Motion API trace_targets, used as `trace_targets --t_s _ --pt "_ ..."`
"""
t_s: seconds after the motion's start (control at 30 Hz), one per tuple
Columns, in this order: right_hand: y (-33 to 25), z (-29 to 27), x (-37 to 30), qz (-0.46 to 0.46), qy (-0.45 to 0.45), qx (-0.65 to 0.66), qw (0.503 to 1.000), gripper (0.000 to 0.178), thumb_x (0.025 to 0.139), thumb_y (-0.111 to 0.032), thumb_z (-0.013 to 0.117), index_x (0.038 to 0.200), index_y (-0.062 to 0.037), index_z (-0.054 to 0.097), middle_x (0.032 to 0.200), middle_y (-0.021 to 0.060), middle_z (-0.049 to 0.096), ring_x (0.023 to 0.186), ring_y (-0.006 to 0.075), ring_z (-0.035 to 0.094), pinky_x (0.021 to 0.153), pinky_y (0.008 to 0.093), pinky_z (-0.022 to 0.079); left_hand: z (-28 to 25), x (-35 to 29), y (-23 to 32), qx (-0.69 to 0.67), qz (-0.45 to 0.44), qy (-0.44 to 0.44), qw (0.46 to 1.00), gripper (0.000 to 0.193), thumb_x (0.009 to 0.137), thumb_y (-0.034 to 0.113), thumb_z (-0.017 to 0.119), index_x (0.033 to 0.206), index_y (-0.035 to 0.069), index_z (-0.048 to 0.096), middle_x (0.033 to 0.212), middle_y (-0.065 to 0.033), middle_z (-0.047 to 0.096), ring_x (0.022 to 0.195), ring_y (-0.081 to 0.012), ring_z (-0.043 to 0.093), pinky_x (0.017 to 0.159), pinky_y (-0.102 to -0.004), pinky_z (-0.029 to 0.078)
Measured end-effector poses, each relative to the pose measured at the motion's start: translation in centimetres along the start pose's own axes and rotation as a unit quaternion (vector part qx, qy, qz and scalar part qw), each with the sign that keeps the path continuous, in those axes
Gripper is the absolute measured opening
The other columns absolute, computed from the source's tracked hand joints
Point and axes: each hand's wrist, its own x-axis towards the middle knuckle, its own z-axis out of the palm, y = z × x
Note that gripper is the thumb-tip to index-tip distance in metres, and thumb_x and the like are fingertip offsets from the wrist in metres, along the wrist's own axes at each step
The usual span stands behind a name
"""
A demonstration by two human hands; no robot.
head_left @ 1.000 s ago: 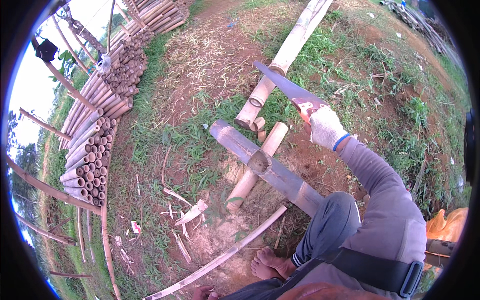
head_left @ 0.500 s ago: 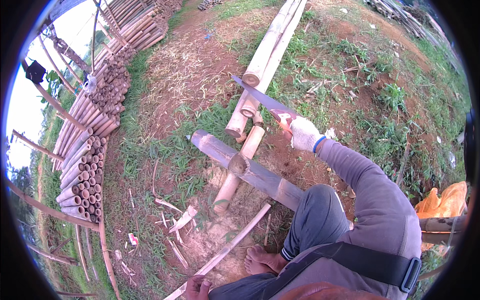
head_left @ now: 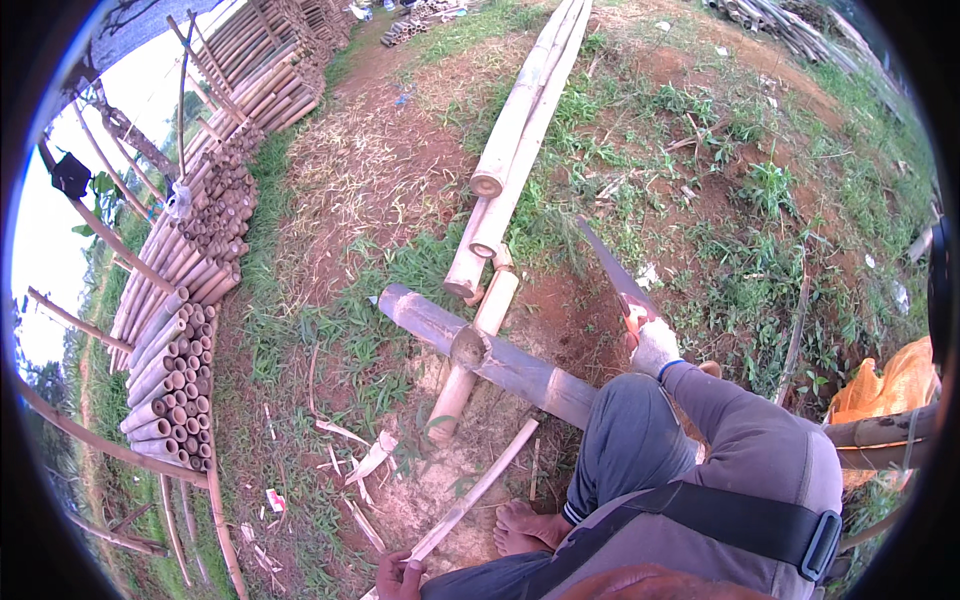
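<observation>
Right hand (head_left: pixel 655 348): gloved, closed round handle (head_left: pixel 635 318) of saw (head_left: pixel 612 272), above right knee (head_left: pixel 640 410), elbow bent | Saw: blade slants forward-left, right of bamboo poles (head_left: pixel 512 130) | Left hand (head_left: pixel 400 578): bare, low, at bamboo strip (head_left: pixel 477 490); grip cannot be told

From here I see a crumpled orange sack (head_left: pixel 890 382) just past three o'clock, stacked tan bamboo poles (head_left: pixel 178 385) near nine, and a small red-and-white packet (head_left: pixel 276 500) around half past seven.
</observation>
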Motion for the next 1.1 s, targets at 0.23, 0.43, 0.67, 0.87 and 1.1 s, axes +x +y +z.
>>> trace_targets --t_s 0.23,0.43,0.67,0.87,1.1 --pt "10.4 10.8 -3.6 -0.045 -0.174 -0.103 0.978 0.046 0.100 -0.046 0.065 0.110 -0.0031 0.080 0.109 0.0198 0.080 0.109 0.0353 0.077 0.102 0.0493 0.056 0.4 1.7 -0.3 -0.019 -0.033 -0.014 0.999 0.050 0.107 0.037 0.072 0.142 0.002 0.063 0.124 -0.0105 0.069 0.111 -0.0219 0.065 0.097 -0.0377 0.053" --pt "10.0 12.8 -4.0 -0.002 -0.246 -0.030 0.969 0.046 0.099 -0.045 0.068 0.109 -0.0025 0.079 0.109 0.0196 0.080 0.110 0.0359 0.077 0.099 0.0492 0.058 0.8 1.6 1.4 -0.012 -0.028 -0.015 0.999 0.053 0.107 0.036 0.072 0.147 0.004 0.060 0.129 -0.0118 0.068 0.117 -0.0240 0.064 0.098 -0.0403 0.054" --pt "3.6 5.8 2.4 0.032 -0.232 0.021 0.972 0.045 0.095 -0.043 0.077 0.107 -0.0004 0.078 0.108 0.0276 0.078 0.109 0.0441 0.076 0.094 0.0511 0.060 2.2 2.0 4.5 0.013 0.008 0.025 1.000 0.029 0.105 0.013 0.069 0.127 -0.003 0.061 0.097 -0.0108 0.075 0.091 -0.0150 0.071 0.086 -0.0289 0.056" --pt "-9.9 8.0 16.2 -0.056 -0.118 0.234 0.963 0.070 0.094 -0.053 0.078 0.121 0.0117 0.070 0.117 0.0355 0.074 0.118 0.0465 0.072 0.099 0.0505 0.057 2.6 2.2 5.5 0.027 -0.009 0.037 0.999 0.027 0.106 0.012 0.067 0.128 -0.002 0.062 0.098 -0.0096 0.074 0.091 -0.0147 0.071 0.085 -0.0295 0.056" --pt "-26.6 10.5 29.8 0.075 -0.028 0.548 0.833 0.080 0.085 -0.060 0.081 0.117 0.0133 0.074 0.108 0.0326 0.078 0.108 0.0421 0.077 0.094 0.0461 0.058 1.0 1.6 2.7 0.026 -0.140 0.032 0.989 0.051 0.105 0.034 0.072 0.146 0.007 0.060 0.128 -0.0122 0.067 0.119 -0.0264 0.065 0.094 -0.0431 0.057"
